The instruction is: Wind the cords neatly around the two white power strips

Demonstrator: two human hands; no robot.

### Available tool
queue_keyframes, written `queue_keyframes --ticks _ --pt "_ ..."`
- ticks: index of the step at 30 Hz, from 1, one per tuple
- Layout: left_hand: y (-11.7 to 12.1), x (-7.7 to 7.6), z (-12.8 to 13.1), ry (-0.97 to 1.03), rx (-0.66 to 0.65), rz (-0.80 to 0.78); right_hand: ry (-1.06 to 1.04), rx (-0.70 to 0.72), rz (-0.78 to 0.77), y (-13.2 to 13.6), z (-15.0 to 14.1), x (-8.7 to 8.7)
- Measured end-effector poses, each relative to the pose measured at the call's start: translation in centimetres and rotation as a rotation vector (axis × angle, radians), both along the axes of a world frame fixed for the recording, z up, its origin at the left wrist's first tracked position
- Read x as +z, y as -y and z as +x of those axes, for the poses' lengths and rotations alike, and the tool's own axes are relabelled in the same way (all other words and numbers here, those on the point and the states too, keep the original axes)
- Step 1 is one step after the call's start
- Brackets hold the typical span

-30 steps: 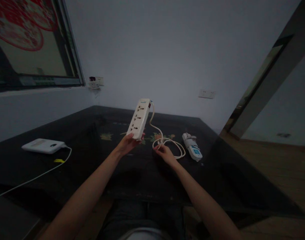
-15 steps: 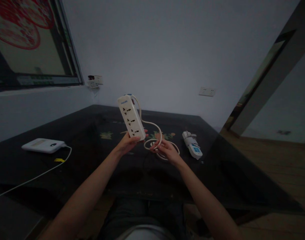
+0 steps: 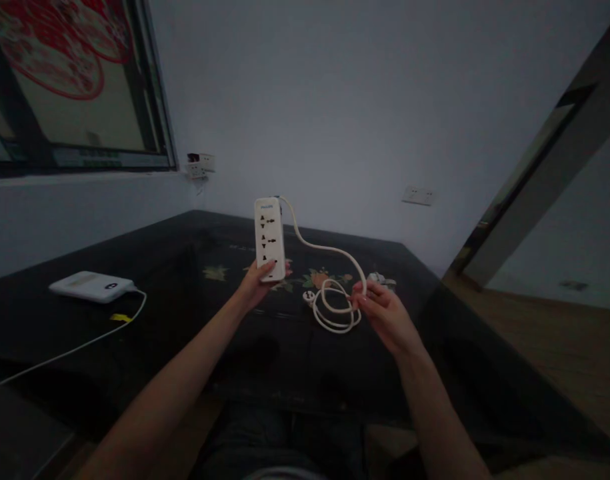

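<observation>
My left hand (image 3: 257, 283) is closed around the lower end of a white power strip (image 3: 269, 233), which it holds upright with its sockets facing me. From the strip's top a white cord (image 3: 325, 248) arcs to the right. My right hand (image 3: 379, 310) pinches that cord between thumb and fingers. Below, the rest of the cord hangs in loose coils above or on the table; which of these I cannot tell. The cord's plug (image 3: 309, 297) shows at the left of the coils.
A dark glossy table (image 3: 225, 360) with a flower pattern lies beneath. On its left is a white box-shaped device (image 3: 92, 287) with a cable and a yellow tag (image 3: 121, 318). A second power strip (image 3: 382, 279) is mostly hidden behind my right hand. Wall sockets (image 3: 419, 195) are behind.
My right hand has moved right with the cord, drawing it out from the strip. The strip tilted left, then came back nearly upright. The plug now shows clear of the coils.
</observation>
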State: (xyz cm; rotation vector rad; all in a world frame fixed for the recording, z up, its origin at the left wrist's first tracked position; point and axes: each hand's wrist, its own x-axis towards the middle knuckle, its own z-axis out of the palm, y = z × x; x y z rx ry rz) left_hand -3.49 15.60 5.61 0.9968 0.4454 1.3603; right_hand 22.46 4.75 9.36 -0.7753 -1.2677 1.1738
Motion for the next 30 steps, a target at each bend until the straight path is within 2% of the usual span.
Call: queue_keyframes --ticks 2,4,7,9,12,15,18,21,23,26,30 --pt "-0.1 1.3 -0.4 0.052 0.024 -0.012 0.019 0.056 0.012 0.9 0.0 1.2" --pt "0.1 3.3 -0.9 0.133 0.043 -0.029 0.053 0.103 0.024 1.0 -0.1 2.2" --pt "0.9 7.6 -2.1 0.3 0.052 -0.002 0.188 0.151 -0.003 -0.3 -0.6 3.1" --pt "1.6 10.7 -3.0 0.326 0.021 0.049 0.285 0.159 -0.029 -1.6 -1.1 3.3" --pt "2.0 14.9 -4.7 0.336 0.059 0.136 0.363 0.142 -0.024 -3.5 -2.0 3.2" --pt "1.2 17.9 -6.7 0.28 0.148 0.253 0.405 0.147 -0.015 -5.3 -2.6 1.9" --pt "-0.3 20.1 -9.1 0.272 0.303 0.349 0.494 0.181 -0.047 -7.0 -2.5 -0.9" --pt "-1.2 22.3 -11.6 0.3 0.447 0.38 0.56 0.099 -0.053 -8.5 -2.3 -4.0" --pt "-1.2 23.8 -13.0 0.288 0.536 0.385 0.564 0.055 -0.014 -9.3 -2.3 -5.5" --pt "-0.6 25.9 -14.6 0.239 0.661 0.416 0.566 0.022 0.087 -10.8 -2.4 -6.4" --pt "0.3 27.9 -15.7 0.136 0.777 0.483 0.526 -0.104 0.158 -13.2 -2.8 -6.3"
